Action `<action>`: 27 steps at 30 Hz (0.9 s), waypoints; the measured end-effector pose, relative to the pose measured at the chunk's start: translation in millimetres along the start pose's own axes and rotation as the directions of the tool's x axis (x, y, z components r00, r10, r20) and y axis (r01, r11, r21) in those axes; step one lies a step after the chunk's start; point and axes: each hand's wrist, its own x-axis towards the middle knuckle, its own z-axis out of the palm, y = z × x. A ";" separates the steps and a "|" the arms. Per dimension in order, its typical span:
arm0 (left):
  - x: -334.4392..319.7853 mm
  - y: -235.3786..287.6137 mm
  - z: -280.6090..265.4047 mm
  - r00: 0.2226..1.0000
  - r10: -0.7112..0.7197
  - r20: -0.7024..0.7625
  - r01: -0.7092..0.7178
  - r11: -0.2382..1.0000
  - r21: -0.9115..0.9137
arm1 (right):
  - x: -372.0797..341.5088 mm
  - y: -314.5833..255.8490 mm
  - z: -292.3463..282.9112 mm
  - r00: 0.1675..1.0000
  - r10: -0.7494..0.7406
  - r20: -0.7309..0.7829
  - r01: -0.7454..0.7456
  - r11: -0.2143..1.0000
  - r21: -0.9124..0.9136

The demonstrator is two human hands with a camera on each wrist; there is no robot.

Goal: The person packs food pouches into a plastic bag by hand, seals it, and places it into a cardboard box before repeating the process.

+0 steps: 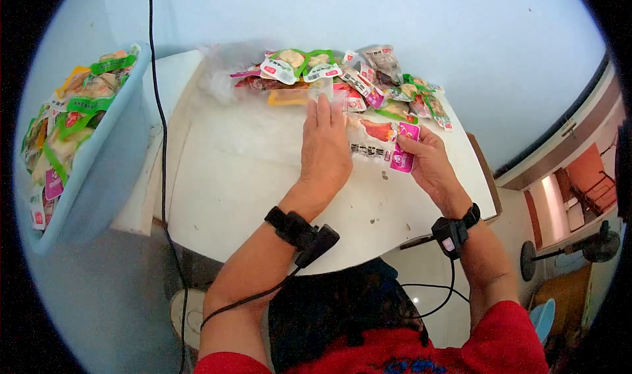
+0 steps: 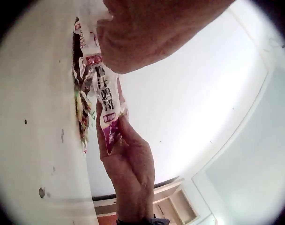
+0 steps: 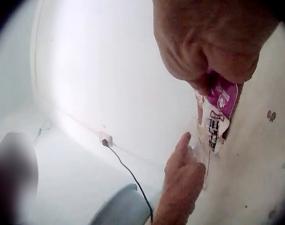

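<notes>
Between both hands is a pink-ended packet.

Right hand, partly beyond right wrist view's top edge

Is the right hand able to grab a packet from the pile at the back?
Probably not yet: the right hand is pinching a purple-ended packet. The pile looks near and unblocked, though.

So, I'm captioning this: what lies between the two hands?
In the head view, a printed packet lies between the left hand and the right hand, which pinches its magenta end.
</notes>
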 end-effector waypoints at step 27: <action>-7.7 15.9 -7.8 0.983 0.025 0.180 -0.006 0.995 -0.104 | 14.9 28.5 61.2 0.995 0.091 0.043 -0.099 0.960 0.262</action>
